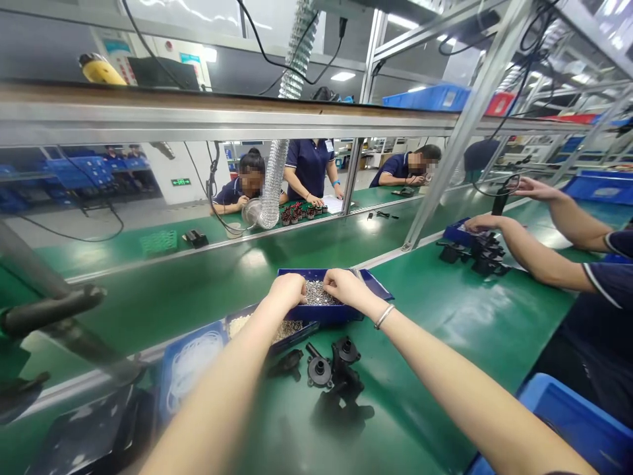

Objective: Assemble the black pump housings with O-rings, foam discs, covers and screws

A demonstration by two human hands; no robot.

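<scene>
A blue bin [346, 313] holds many small shiny metal parts [319, 294], screw-like but too small to name. My left hand [288, 289] reaches over the bin's left side, fingers curled closed at the parts. From the right, my right hand [347, 287] dips in with thumb and fingers pinched together. Whatever sits between the fingertips of either hand is hidden. Below the bin, several black plastic housings [319, 371] with round raised centres lie on the green table [420, 409]. Partly behind my left forearm, a second bin [310, 328] contains small beige pieces [289, 330].
A blue tray [171, 359] with clear tubing [195, 359] is left of my left arm. A co-worker's hands [484, 223] work at right beside black parts [487, 254]. A metal post [445, 132] and shelf rail [222, 125] cross ahead. A blue crate [568, 409] stands lower right.
</scene>
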